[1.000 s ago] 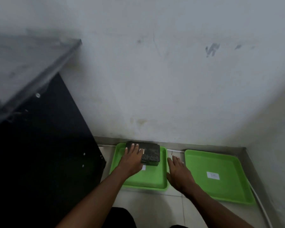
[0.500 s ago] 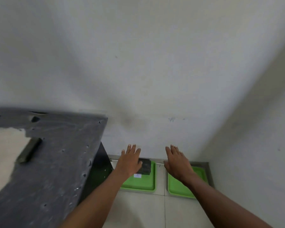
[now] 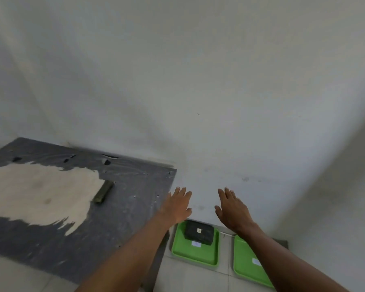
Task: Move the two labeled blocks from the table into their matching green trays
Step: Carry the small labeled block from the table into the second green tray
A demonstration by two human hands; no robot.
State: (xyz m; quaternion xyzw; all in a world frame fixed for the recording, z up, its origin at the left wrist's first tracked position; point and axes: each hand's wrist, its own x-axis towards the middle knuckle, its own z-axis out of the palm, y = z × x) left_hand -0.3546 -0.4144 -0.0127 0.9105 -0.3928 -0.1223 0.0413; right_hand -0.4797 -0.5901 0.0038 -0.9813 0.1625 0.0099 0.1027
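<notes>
A dark block [image 3: 199,231] with a small white label lies in the far part of the left green tray [image 3: 190,253] on the floor. The right green tray [image 3: 244,264] holds only a white label, and my right forearm covers part of it. A second dark, flat block [image 3: 103,193] rests on the dark table [image 3: 118,218] at the left. My left hand [image 3: 177,205] hovers above the table's right edge, fingers spread and holding nothing. My right hand [image 3: 232,208] is raised in front of the wall, also spread and holding nothing.
A white wall [image 3: 198,91] stands close behind the trays and meets another wall at the right. The table top has a large worn pale patch [image 3: 38,194]. Light floor tiles [image 3: 194,277] lie in front of the trays.
My left hand has let go of the block in the left tray, and both hands have risen. The view has lifted, so the table top with the second block now shows.
</notes>
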